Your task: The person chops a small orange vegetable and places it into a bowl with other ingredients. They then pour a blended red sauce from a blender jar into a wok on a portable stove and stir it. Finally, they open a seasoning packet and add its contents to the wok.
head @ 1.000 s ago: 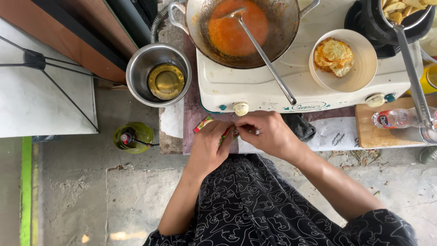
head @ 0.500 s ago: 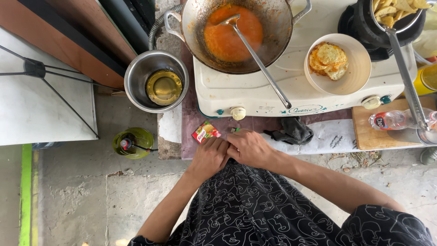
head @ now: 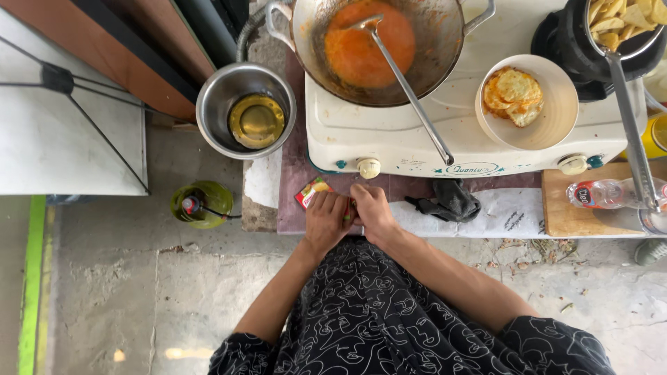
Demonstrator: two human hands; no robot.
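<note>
A low worktop (head: 479, 212) stands over a rough concrete floor (head: 139, 298), carrying a white stove (head: 389, 139). At its front edge, the left hand (head: 326, 221) and right hand (head: 372, 210) both pinch a small red-and-yellow foil sachet (head: 312, 191), which pokes out beyond the left fingers.

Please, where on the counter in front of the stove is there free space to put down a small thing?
Free: the white paper strip between the black cloth and the wooden board. Crowded: the near-left edge, where left hand and right hand hold a small packet below the stove.
</note>
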